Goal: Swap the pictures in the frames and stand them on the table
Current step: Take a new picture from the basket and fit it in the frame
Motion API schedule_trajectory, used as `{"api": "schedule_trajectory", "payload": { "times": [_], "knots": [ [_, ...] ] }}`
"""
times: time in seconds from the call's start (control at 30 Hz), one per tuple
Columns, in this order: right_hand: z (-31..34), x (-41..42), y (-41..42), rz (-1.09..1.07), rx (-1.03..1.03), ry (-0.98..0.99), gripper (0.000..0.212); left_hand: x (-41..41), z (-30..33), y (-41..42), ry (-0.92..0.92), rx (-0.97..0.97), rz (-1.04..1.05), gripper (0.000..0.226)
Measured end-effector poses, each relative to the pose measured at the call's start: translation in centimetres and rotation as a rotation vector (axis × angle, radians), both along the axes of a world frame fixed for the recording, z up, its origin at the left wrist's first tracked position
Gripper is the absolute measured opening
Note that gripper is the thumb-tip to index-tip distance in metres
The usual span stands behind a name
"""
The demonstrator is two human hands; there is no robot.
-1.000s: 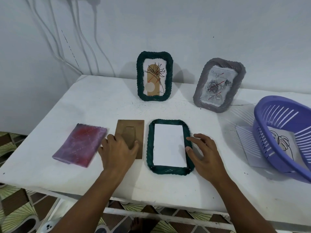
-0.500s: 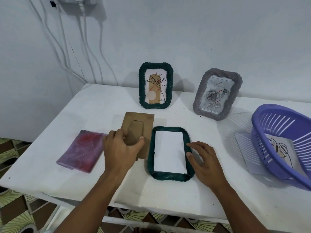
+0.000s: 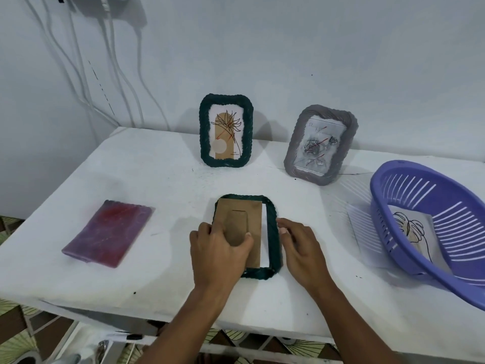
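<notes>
A dark green woven frame (image 3: 274, 227) lies face down near the table's front edge. My left hand (image 3: 217, 248) grips a brown cardboard backing board (image 3: 244, 214) and holds it over the frame's opening, covering most of the white picture back; a white strip (image 3: 266, 240) still shows on the right. My right hand (image 3: 299, 248) rests on the frame's right rim, fingers curled against it. At the back, a second green frame (image 3: 225, 130) with a flower drawing and a grey frame (image 3: 321, 144) with a rose picture stand upright.
A purple-red flat piece (image 3: 109, 232) lies on the left of the white table (image 3: 157, 185). A purple plastic basket (image 3: 430, 219) at the right holds a leaf line drawing (image 3: 412, 229). White cables hang on the wall at the back left.
My left hand has lifted the brown backing board from the table and carried it right, onto the face-down green frame. My right hand stayed at the frame's right rim.
</notes>
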State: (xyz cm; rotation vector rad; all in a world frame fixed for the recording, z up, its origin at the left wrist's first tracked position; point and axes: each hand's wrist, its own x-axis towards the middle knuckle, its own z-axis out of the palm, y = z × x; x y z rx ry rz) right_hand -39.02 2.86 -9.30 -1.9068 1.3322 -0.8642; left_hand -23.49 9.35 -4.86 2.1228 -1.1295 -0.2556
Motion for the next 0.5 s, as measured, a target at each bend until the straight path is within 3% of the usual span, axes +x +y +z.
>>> {"api": "schedule_trajectory", "payload": {
  "times": [0.5],
  "knots": [
    [-0.3,-0.4,-0.1,0.032,-0.004,-0.037,0.029,-1.8,-0.9,-1.3,-0.087,0.106,0.041,0.054]
  ]
}}
